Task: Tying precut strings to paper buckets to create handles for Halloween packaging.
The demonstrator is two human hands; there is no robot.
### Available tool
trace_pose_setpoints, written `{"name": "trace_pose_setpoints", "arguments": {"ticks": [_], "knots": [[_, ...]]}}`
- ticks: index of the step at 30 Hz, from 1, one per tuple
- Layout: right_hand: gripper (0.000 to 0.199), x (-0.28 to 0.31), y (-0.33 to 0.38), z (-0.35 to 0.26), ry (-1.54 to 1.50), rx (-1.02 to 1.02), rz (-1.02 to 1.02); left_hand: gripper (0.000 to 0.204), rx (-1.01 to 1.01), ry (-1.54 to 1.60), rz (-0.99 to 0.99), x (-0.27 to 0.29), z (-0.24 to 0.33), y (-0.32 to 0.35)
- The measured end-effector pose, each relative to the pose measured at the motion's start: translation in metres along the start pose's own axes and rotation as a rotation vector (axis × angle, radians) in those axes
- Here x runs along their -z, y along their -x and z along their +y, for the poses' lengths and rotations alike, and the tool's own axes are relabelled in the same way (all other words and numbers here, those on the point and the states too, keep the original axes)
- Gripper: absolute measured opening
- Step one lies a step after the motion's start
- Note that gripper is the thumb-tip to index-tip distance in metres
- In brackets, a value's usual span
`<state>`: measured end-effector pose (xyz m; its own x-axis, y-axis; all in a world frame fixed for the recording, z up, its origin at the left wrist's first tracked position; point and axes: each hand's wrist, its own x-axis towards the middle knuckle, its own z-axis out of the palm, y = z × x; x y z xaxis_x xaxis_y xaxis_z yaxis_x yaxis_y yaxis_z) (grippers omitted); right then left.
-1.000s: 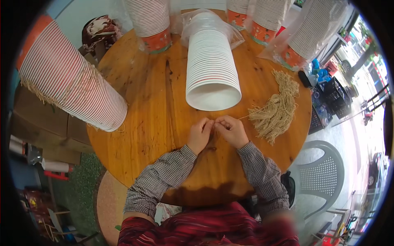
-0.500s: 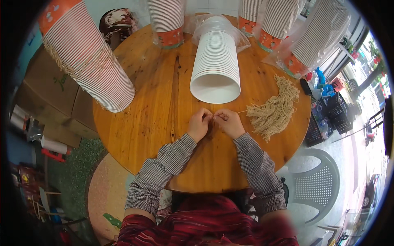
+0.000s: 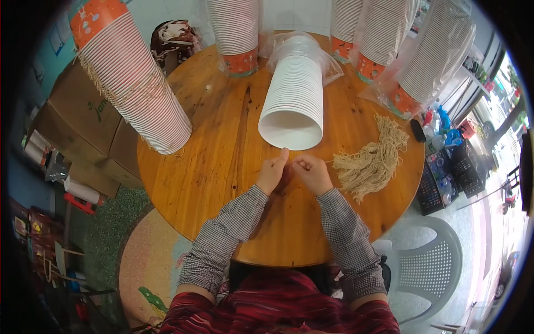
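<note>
Close together in front of the white paper buckets, both hands are held just above the table. My left hand [image 3: 271, 173] has its thumb raised and its fingers curled inward. My right hand [image 3: 313, 174] pinches thumb and forefinger together; whatever is between them is too small to make out. A thin strand shows beside its knuckles, toward a bundle of tan twine [image 3: 371, 167] at the right. The nested stack of white paper buckets [image 3: 291, 129] lies on its side, mouth toward me, its far end in a clear plastic bag [image 3: 332, 71].
A tall bucket stack [image 3: 146, 83], orange at its top end, stands at the left with twine strands hanging on it. More bagged stacks [image 3: 236, 33] line the far edge of the round wooden table [image 3: 206, 183]. A grey plastic chair [image 3: 425, 267] stands at the right, cardboard boxes [image 3: 83, 119] at the left.
My hands have drawn slightly apart, and the left thumb has lifted from the right fingers. The whole view has shifted a little, so the table appears lower.
</note>
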<state>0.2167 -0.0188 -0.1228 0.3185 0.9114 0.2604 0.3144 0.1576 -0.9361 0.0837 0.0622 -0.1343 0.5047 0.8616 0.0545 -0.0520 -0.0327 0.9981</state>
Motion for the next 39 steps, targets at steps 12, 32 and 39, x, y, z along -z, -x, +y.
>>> {"name": "trace_pose_setpoints", "arguments": {"ticks": [12, 32, 39], "knots": [[0.013, 0.006, -0.003, -0.007, 0.174, -0.024, 0.01, 0.031, -0.061, -0.122, -0.04, -0.009, -0.018, -0.007], [0.007, 0.003, 0.005, 0.005, 0.049, -0.118, -0.037, 0.008, -0.067, -0.117, -0.125, 0.007, -0.003, 0.003], [0.007, 0.005, 0.005, 0.005, 0.081, -0.143, -0.076, 0.006, -0.084, -0.054, -0.197, 0.009, -0.006, 0.0]]}}
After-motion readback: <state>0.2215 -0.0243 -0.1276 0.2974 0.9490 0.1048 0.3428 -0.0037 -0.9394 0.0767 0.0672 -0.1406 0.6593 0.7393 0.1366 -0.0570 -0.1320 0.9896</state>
